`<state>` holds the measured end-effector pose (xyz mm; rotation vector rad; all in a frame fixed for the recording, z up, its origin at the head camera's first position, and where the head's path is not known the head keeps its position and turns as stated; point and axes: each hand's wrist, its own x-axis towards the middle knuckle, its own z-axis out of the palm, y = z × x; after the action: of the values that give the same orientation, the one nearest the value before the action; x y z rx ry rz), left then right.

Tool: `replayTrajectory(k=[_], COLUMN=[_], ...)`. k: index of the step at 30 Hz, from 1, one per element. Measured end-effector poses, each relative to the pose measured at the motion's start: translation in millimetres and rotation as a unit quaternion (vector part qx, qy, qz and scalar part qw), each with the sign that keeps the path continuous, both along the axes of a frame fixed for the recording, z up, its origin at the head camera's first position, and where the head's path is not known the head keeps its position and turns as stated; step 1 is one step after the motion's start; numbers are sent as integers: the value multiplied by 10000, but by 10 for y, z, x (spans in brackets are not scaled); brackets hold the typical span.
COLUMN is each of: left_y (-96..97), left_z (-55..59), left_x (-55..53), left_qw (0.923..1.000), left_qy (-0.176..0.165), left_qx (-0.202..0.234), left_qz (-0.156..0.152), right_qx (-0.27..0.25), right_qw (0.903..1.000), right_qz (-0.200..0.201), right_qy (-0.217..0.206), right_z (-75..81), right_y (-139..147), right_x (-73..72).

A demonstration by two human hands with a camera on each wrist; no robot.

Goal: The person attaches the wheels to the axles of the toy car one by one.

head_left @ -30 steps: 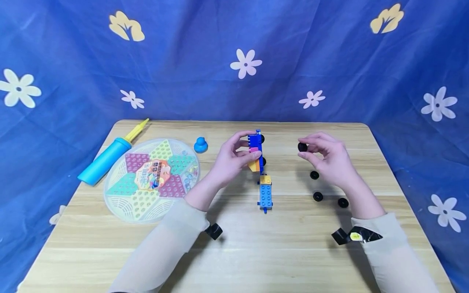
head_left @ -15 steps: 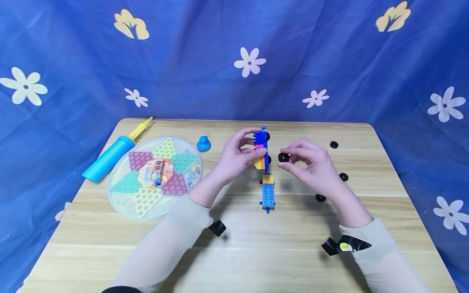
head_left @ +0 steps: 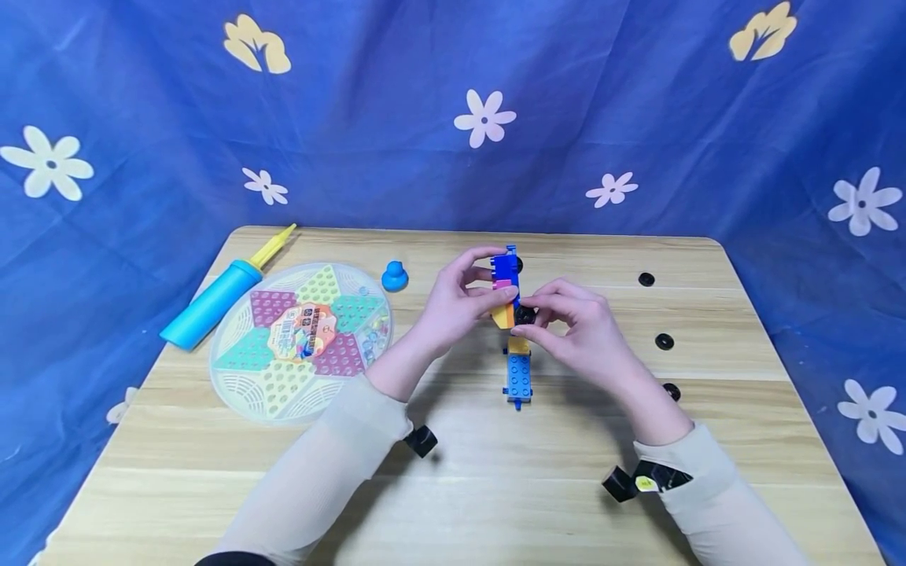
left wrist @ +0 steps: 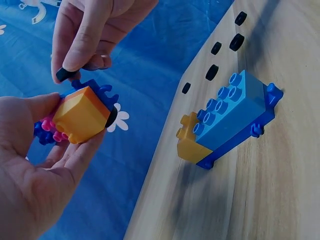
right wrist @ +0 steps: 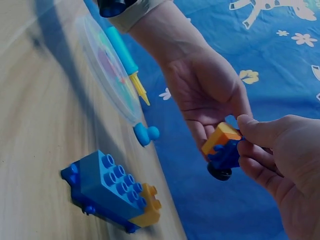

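My left hand (head_left: pixel 456 303) grips a building-block toy car (head_left: pixel 506 269) with blue, pink and orange bricks, raised above the table in the left wrist view. Between thumb and fingers my right hand (head_left: pixel 583 334) pinches a black wheel (left wrist: pixel 64 74) at the car's side; whether it sits on the axle I cannot tell. Another black wheel (right wrist: pixel 220 173) shows on the car in the right wrist view, where the pinched one is hidden by fingers. Just nearer on the table stands a second block vehicle (head_left: pixel 519 379), light blue and yellow on a dark blue base, with bare axle stubs.
Several loose black wheels (head_left: pixel 664 341) lie to the right, one partly behind the right forearm. A round Chinese checkers board (head_left: pixel 230 385), a blue and yellow hand pump (head_left: pixel 212 305) and a small blue rounded toy (head_left: pixel 394 277) lie left on the wooden table (head_left: pixel 460 495).
My right hand has carried the wheel leftward from the table's right side to the toy car. The left hand keeps its grip on the car with little movement; the head view has shifted slightly.
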<state>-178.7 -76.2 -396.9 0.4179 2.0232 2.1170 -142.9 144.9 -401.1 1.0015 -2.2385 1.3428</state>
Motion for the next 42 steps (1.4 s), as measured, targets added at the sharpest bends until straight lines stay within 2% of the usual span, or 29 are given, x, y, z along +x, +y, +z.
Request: replayTrajectory(k=[11,22,31,42], left_y=[13,46,66,53], left_z=[-18,-13,-12,-47], left_x=[31,58,65,41], left_qw=[9998,9994,9998,9999], left_qy=[149,313,132,-61], left_qx=[151,156,153,159], left_qz=[35,64,63,-12], right_qx=[-89,-76,-35,-144], right_qw=[9998,10000,10000,9996], right_qz=[-172,-23,59,198], right_qy=[-1,19,52,-138], right_z=[-17,-10,-38,-107], right_y=[-59,-63,-55,7], right_x=[51,59,46,-2])
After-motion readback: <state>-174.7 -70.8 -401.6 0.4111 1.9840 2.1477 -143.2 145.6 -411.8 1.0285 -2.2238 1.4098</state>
